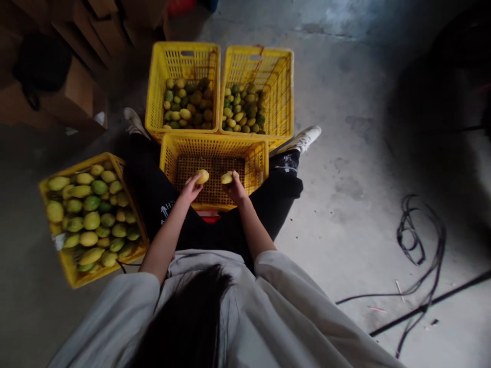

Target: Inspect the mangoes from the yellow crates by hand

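Observation:
My left hand (191, 188) is closed on a yellow lemon-like fruit (203, 177). Held in my right hand (235, 189) is another yellow fruit (226, 178), a short distance to the right. Both hands are above the near yellow crate (264, 163), whose slatted bottom shows with no fruit on it. Behind it, the back left crate (149, 92) and the back right crate (289, 92) each hold several green and yellow fruits. At the left, a tilted yellow crate (57, 258) is filled with larger green and yellow fruits.
Cardboard boxes (79, 92) with a black item (44, 64) on top stand at the upper left. My outstretched legs flank the near crate, with a white shoe (305, 138) beside the back right crate. Black cables (437, 255) lie on the floor at the right.

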Available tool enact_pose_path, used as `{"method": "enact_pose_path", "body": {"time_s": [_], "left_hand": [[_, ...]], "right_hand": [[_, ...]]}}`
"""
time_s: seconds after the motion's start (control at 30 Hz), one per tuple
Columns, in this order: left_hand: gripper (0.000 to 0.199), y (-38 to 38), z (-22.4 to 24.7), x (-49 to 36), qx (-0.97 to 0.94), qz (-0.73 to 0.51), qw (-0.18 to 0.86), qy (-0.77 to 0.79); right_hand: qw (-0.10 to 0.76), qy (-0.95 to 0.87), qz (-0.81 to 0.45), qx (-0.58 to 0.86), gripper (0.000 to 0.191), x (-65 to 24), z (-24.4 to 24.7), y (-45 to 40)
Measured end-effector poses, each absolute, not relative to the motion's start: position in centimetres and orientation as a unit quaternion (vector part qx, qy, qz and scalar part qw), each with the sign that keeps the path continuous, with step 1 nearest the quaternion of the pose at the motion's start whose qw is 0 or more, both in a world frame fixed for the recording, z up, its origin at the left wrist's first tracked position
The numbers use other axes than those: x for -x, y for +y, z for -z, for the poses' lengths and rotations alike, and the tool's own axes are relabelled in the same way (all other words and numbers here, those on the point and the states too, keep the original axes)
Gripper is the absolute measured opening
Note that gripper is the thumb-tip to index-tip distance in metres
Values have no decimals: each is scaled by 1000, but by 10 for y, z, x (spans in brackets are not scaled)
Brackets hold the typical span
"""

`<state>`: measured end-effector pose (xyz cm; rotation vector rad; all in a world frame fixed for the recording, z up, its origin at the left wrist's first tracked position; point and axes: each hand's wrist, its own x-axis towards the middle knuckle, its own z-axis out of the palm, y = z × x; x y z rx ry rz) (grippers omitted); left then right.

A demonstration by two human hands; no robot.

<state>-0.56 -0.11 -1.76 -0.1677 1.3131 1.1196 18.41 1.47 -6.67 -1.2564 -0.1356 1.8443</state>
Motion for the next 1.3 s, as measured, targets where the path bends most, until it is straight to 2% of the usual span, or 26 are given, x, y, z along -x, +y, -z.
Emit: {"method": "enact_pose_path", "body": {"time_s": [0.2, 0.37, 0.53, 0.63, 0.7, 0.87, 0.97, 1.07, 1.2, 1.3], "left_hand": [[9, -1, 13, 8, 116, -455, 660, 587], [19, -1, 7, 9, 138, -475, 689, 530], [22, -2, 6, 8, 114, -452, 712, 525], [19, -3, 7, 8, 92, -440, 722, 525], [18, -2, 9, 8, 87, -443, 720, 527], [24, 0, 16, 8, 110, -451, 688, 558], [28, 0, 18, 7, 116, -464, 675, 561], [30, 0, 18, 6, 109, -471, 670, 564], [22, -1, 17, 7, 96, -469, 667, 570], [29, -1, 16, 7, 104, -462, 663, 579]], "right_hand": [[440, -20, -749, 495, 36, -186, 67, 15], [426, -67, -757, 491, 37, -186, 69, 12], [417, -53, -762, 492, 18, -186, 63, 11], [427, -64, -763, 480, 42, -184, 59, 10], [434, -73, -759, 479, 48, -183, 58, 9], [462, -82, -732, 494, 28, -182, 68, 9], [472, -82, -721, 501, 23, -184, 75, 11], [485, -56, -719, 495, 22, -187, 78, 12], [465, -19, -733, 497, 29, -188, 77, 13], [455, -20, -745, 487, 31, -187, 76, 14]]}}
